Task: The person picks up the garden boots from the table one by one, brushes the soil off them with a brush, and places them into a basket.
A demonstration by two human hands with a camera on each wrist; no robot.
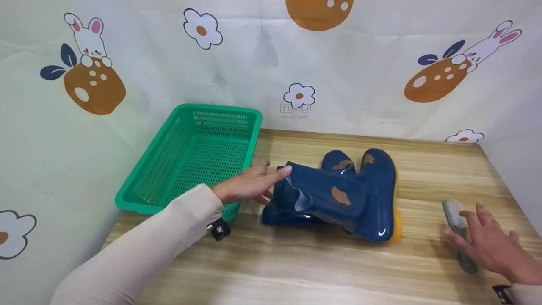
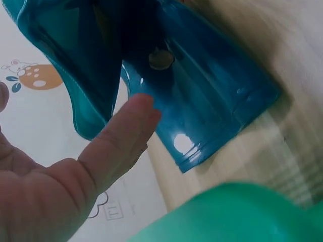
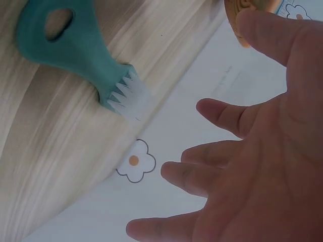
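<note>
Two dark blue rubber boots lie on the wooden table, one across the other. The upper boot (image 1: 338,195) has brown patches and a yellow sole; the lower boot (image 2: 202,96) is partly covered by it. Beside the open tops of the boots is my left hand (image 1: 250,182), fingers extended; whether its thumb touches the upper boot's rim, I cannot tell. Over at the right, my right hand (image 1: 493,243) hovers with spread fingers above a green-handled brush (image 3: 75,45) with white bristles. Nothing is in its palm.
A green plastic basket (image 1: 123,199) with slotted walls stands at the left, close to my left forearm. Behind the table (image 1: 296,271) hangs a pale wall covering (image 1: 360,84) printed with flowers and rabbits, which also borders both sides.
</note>
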